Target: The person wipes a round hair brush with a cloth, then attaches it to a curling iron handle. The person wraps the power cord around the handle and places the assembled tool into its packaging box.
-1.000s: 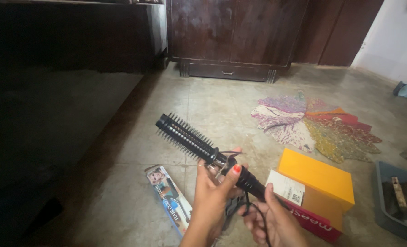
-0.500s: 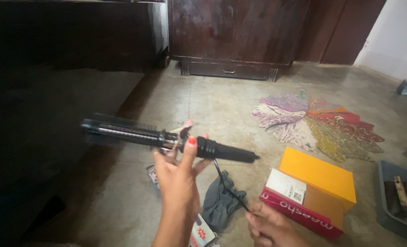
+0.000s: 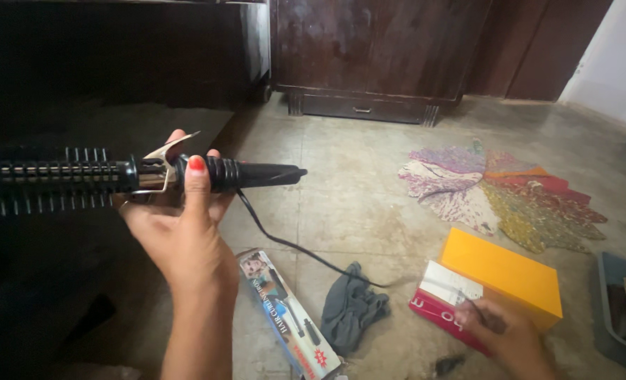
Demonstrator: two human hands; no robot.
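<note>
My left hand (image 3: 179, 225) grips a black hair curling brush (image 3: 116, 176) by its handle, held level at chest height, its bristled barrel pointing left. A black cord (image 3: 285, 243) runs from the handle's end down to the floor and across to my right hand (image 3: 503, 331), which pinches the cord low at the bottom right, just above a yellow and red box (image 3: 506, 271). On the floor under the brush lie a long printed carton (image 3: 292, 317) and a dark grey cloth (image 3: 351, 306).
A colourful round fabric mat (image 3: 503, 186) lies on the stone floor beyond the box. A dark wooden cabinet (image 3: 376, 56) stands at the back. At the left a dark bed or bench (image 3: 80, 77) fills the view. A grey tray (image 3: 619, 309) sits at the right edge.
My left hand has carried the brush up and to the left, turning it level. My right hand has dropped away to the right, trailing the cord over the box.
</note>
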